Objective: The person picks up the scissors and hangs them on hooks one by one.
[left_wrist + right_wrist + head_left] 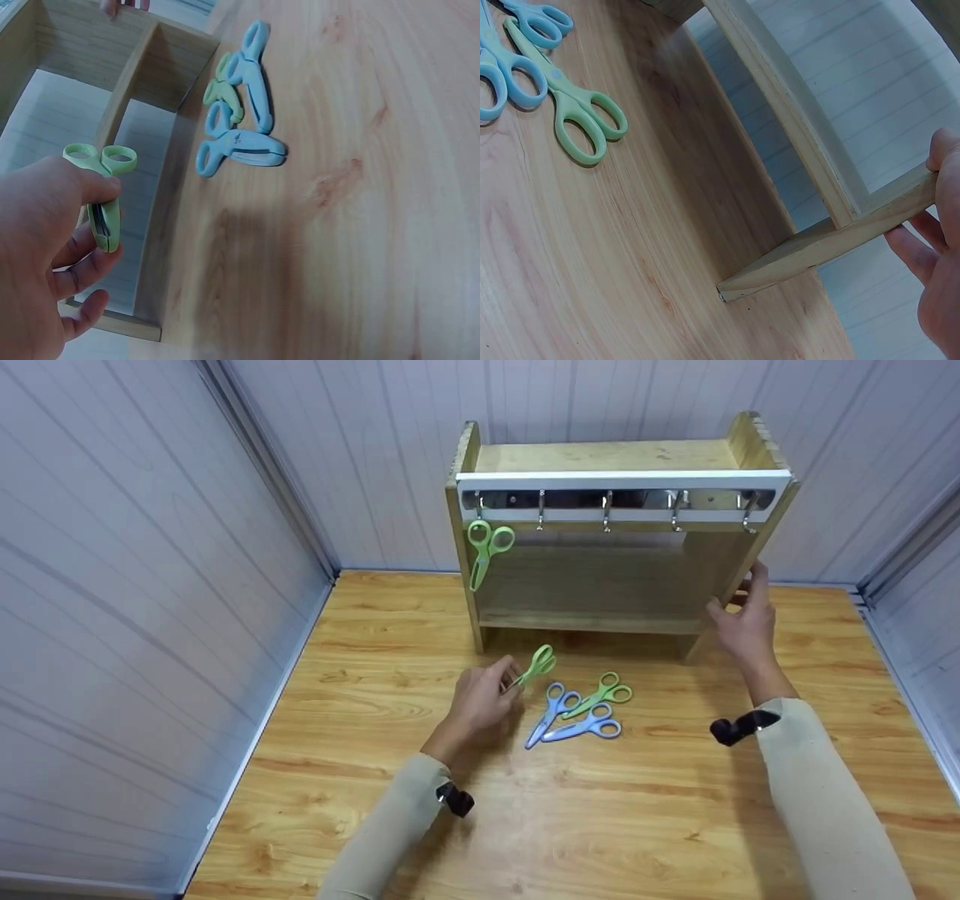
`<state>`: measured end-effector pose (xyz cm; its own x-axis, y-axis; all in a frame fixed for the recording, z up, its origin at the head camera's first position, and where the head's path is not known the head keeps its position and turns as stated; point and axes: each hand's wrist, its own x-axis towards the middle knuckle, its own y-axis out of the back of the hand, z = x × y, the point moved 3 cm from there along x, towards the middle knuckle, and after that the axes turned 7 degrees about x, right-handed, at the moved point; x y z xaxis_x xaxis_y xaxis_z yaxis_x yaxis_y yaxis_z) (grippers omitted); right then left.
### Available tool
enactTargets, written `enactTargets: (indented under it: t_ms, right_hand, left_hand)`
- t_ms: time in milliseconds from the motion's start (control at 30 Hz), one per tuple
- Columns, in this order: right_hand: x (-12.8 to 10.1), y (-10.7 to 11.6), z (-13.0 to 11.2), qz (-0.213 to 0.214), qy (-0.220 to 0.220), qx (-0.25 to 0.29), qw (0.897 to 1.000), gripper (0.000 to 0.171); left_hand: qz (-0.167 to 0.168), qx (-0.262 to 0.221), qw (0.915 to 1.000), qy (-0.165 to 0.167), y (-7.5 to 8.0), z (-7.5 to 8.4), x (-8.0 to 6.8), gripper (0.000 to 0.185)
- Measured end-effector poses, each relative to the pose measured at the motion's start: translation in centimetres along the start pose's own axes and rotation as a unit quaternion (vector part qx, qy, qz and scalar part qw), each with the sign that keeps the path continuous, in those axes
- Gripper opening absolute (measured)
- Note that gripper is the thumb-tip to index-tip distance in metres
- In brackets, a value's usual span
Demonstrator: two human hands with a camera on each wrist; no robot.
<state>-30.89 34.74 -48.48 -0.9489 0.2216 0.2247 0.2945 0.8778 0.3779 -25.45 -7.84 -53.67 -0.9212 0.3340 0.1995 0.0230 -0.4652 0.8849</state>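
My left hand (484, 695) pinches a pair of green scissors (538, 664) by the blades, the handle loops pointing up and away from the palm. In the left wrist view the thumb lies across these scissors (105, 202) near their pivot. With thumb and fingers, my right hand (745, 622) grips the right side panel of a wooden shelf (592, 624). Another pair of green scissors (484, 551) hangs by a loop from the leftmost hook of the shelf's hook rail (637, 514). Several scissors lie on the tabletop beside the left hand: blue ones (553, 714) and green ones (604, 694).
The shelf stands on the wood-grain table (675, 810) near the back wall (375, 457). Other metal hooks (607, 510) run along the rail to the right of the hanging scissors. A pale panel wall (150, 585) rises along the left edge.
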Motion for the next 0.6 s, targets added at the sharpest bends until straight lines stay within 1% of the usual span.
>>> enactTargets:
  t_ms: [233,400,500,600]
  right_hand:
    - [0.0,0.1,0.0,0.011,0.005,-0.004,1.0,0.08]
    - [0.0,0.1,0.1,0.015,0.006,-0.006,1.0,0.08]
    - [0.1,0.0,0.3,0.007,0.001,-0.005,1.0,0.08]
    - [0.2,0.0,0.3,0.002,0.0,-0.004,1.0,0.08]
  left_hand:
    - [0.014,-0.004,0.9998,-0.016,0.7,0.2,0.4,0.011]
    - [0.027,0.004,0.9993,-0.027,1.3,0.5,0.7,0.013]
    - [0.029,0.001,0.9992,-0.028,1.6,0.7,0.9,0.014]
    - [0.029,-0.012,0.9992,-0.026,2.1,0.8,1.1,0.013]
